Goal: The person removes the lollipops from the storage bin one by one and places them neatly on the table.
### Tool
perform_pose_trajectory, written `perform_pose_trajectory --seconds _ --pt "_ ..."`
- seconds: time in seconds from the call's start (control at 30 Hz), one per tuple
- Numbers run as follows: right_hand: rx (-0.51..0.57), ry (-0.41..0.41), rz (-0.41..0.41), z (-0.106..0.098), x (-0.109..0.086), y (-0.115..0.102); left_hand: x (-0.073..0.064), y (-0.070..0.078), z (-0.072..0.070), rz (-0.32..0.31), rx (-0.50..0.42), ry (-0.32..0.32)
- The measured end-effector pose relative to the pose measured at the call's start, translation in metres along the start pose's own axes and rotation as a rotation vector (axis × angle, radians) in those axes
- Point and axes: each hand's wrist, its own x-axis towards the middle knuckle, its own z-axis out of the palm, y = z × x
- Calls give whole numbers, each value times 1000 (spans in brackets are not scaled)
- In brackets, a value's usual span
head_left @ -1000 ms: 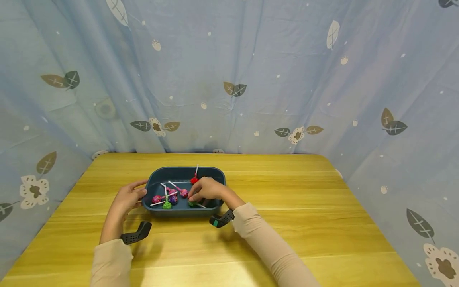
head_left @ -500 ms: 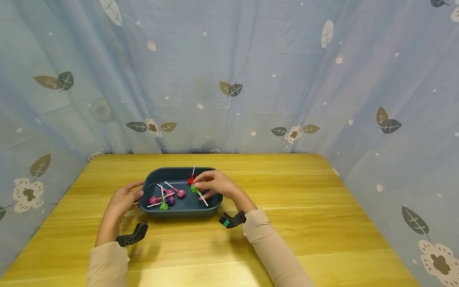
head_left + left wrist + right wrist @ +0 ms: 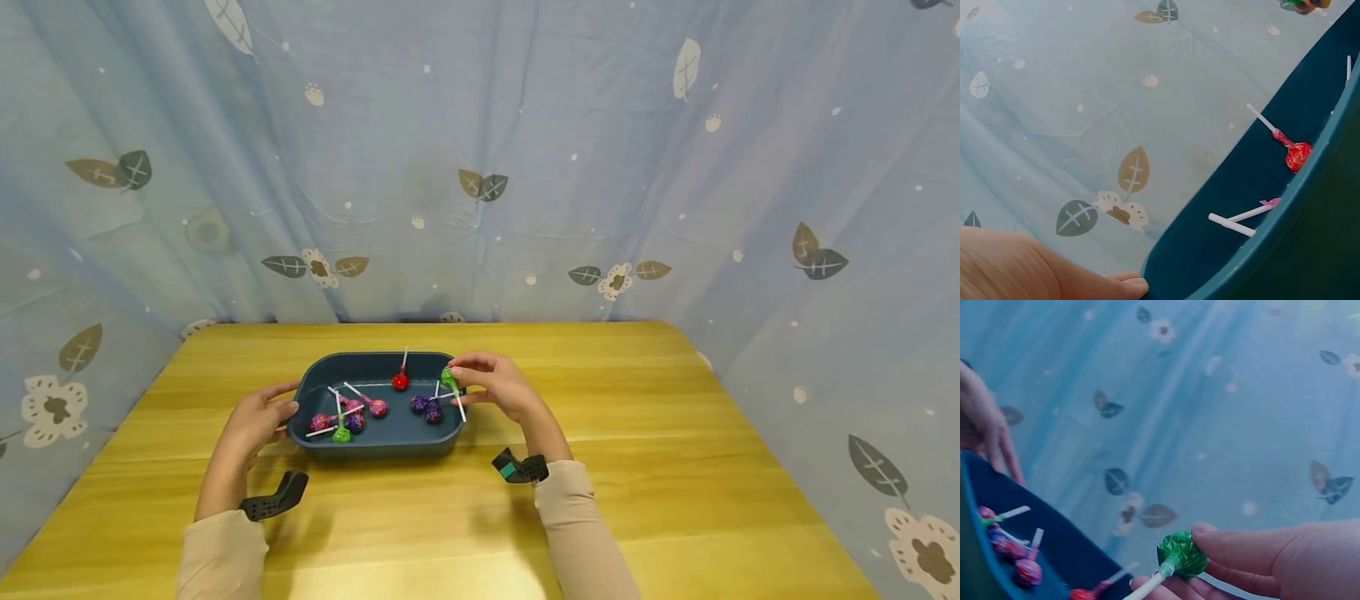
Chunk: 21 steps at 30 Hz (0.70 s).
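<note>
Head: held lollipop (image 3: 448,377), stick (image 3: 461,410) down-right

Left wrist view: tray (image 3: 1241,175) cropped right and below; its near wall hides the heads of two white sticks (image 3: 1235,226). Right wrist view: the stick of the green lollipop (image 3: 1184,555) at the tray's right end and the red lollipop (image 3: 1082,594) inside the tray both cut off below. Head view: wrapper detail on the pink lollipops (image 3: 378,408) in the tray too small to read.
</note>
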Motion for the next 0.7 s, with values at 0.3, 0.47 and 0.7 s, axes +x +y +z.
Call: perform_pose_trajectory --seconds 0.3,0.47,0.7 --pt "-1 150 -25 -28 -11 -5 2 2 2 -10 6 0" --pt "10 201 -11 -35 -13 -6 2 2 2 -17 5 8" --pt "-2 248 12 -40 -15 -4 2 1 3 -12 12 10"
